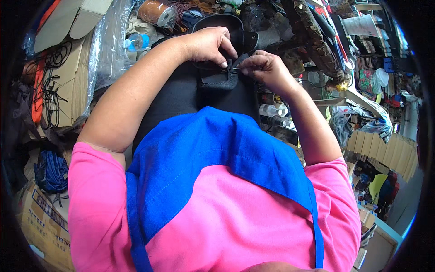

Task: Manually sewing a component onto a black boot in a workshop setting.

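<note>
A black leather piece point(219, 85) with a thick, braided-looking edge rests over my dark-clad lap. My left hand point(209, 45) curves over it from the left, with thumb and forefinger bent down against the edge. From the right, my right hand point(267, 70) meets that edge with thumb and forefinger pinched together. A thin light sliver shows near these fingertips, too small to name. Just beyond the hands is a rounded black leather part point(218, 21); whether it joins the stitched piece is hidden by my left hand.
A spool of brown cord point(156, 12) and a blue-capped plastic bottle point(137, 42) stand at the far left. Stacked cardboard point(72, 86) and clear plastic sheeting point(111, 50) lie along the left. Clear bottles point(273, 110) and crowded shelves fill the right. My blue apron point(204, 131) covers my front.
</note>
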Motion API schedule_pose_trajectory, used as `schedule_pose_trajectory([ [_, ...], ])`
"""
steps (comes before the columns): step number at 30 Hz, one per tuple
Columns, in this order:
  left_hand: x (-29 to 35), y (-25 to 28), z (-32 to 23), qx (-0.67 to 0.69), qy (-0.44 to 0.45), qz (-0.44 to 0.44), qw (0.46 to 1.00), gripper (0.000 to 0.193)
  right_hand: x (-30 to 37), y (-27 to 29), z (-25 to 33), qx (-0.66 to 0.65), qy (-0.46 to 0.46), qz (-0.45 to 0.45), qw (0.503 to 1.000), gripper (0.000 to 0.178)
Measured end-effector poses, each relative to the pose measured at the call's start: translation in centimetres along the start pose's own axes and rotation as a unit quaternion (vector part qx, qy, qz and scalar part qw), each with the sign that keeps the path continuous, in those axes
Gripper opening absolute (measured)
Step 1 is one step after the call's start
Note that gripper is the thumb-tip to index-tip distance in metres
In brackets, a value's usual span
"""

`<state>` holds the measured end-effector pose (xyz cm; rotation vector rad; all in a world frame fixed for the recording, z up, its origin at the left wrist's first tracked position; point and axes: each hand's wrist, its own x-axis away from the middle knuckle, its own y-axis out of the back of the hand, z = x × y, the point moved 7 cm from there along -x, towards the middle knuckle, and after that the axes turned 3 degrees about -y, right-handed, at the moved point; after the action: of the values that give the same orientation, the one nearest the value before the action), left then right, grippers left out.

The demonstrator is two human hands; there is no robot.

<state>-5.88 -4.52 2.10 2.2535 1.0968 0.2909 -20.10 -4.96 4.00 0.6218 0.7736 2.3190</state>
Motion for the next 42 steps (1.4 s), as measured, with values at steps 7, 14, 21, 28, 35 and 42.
schedule_pose_trajectory([
  [7, 0.8, 0.0, 0.4, 0.006, 0.006, -0.012, 1.000, 0.039, 0.5, 1.0, 6.5, 0.309, 0.168, -0.045, 0.935, 0.012],
  [14, 0.5, 0.0, 0.2, -0.003, -0.003, -0.007, 1.000, 0.039, -0.7, 0.3, 1.9, 0.093, 0.087, 0.005, 0.992, 0.019],
  [21, 0.7, -0.1, 0.5, 0.012, -0.007, -0.018, 1.000, 0.041, -1.6, 0.1, -1.0, -0.043, 0.010, 0.076, 0.996, 0.016],
  [28, 1.3, 0.0, 0.2, -0.038, 0.006, -0.088, 0.995, 0.038, -1.0, -0.8, 1.3, 0.015, 0.036, -0.021, 0.999, 0.012],
  [35, 8.4, -1.1, -4.9, -0.307, 0.019, -0.229, 0.924, 0.029, 0.8, -0.2, 2.8, 0.117, 0.076, -0.067, 0.988, 0.016],
  [42, 12.9, 4.4, -4.8, 0.207, 0.222, -0.235, 0.924, 0.018, 2.4, -1.4, 2.6, 0.170, 0.091, -0.117, 0.974, 0.025],
])
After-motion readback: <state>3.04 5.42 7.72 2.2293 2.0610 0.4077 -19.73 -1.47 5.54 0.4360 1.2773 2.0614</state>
